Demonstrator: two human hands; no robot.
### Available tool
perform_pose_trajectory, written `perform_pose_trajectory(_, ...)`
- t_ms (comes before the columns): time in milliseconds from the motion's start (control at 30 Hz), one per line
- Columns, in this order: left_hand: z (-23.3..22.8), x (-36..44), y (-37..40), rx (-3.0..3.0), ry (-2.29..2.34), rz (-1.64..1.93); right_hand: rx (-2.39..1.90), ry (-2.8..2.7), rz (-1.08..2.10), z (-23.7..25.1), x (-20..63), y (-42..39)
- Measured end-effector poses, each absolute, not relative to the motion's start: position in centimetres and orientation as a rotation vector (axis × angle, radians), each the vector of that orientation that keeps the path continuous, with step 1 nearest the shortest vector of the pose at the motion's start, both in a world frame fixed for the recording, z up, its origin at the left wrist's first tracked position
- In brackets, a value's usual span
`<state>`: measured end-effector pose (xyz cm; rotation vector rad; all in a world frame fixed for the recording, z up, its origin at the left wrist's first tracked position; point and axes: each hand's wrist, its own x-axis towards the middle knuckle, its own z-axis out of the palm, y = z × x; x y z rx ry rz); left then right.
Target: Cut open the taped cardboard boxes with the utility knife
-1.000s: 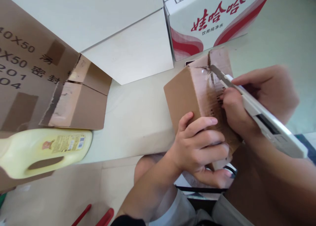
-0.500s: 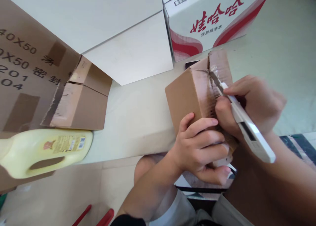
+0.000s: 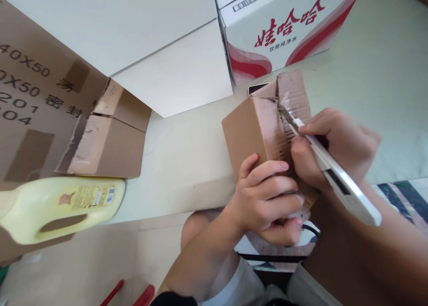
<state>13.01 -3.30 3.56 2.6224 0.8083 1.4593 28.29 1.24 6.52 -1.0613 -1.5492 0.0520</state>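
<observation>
A small brown cardboard box (image 3: 245, 134) stands tilted near the table's front edge, its taped top facing me. My left hand (image 3: 267, 199) grips the near end of this box, fingers curled over the taped face. In my right hand (image 3: 334, 145) is a white utility knife (image 3: 344, 181), held like a pen. Its metal blade reaches the seam between the flaps near the far end, where clear tape is crumpled. My hands hide the lower part of the seam.
Behind the box stand a white carton with red lettering (image 3: 247, 56) and large white boxes (image 3: 180, 69). To the left are brown cartons (image 3: 122, 145) and a pale yellow jug (image 3: 90, 199). Red handles (image 3: 145, 295) show low on the floor side.
The knife tip and my right hand have shifted slightly left and down. The box is tilted a little differently, and my left hand keeps its grip.
</observation>
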Motion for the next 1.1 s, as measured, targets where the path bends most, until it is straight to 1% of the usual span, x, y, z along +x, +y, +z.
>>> perform_pose_trajectory(100,3.4,12.6,-2.9,2.624,0.795,1.473,-0.998,-1.534,0.105,6.4,28.5,1.1)
perform_pose_trajectory(300,3.2,11.6,-2.4,2.661,0.854,1.487,-0.903,-1.560,0.367,6.4,28.4,0.7)
perform_pose_trajectory(500,3.5,11.2,-2.4,2.573,0.866,1.499,-0.875,-1.431,0.463,6.3,28.4,1.1)
perform_pose_trajectory(600,2.6,10.1,-1.4,2.438,1.001,1.501,-0.951,-1.254,0.465,5.3,28.3,1.8)
perform_pose_trajectory(700,1.4,8.5,-0.2,2.263,1.190,1.601,-1.086,-1.130,0.410,3.5,28.1,2.8)
perform_pose_trajectory(833,0.6,7.2,0.4,2.311,1.217,1.488,-1.066,-1.157,0.538,1.4,28.0,3.4)
perform_pose_trajectory(967,0.5,7.6,-0.4,2.403,1.126,1.513,-1.069,-1.216,0.634,0.2,27.9,2.7)
perform_pose_trajectory(1100,0.1,7.8,-0.9,2.292,1.203,1.538,-1.060,-1.308,0.667,-0.4,27.7,1.9)
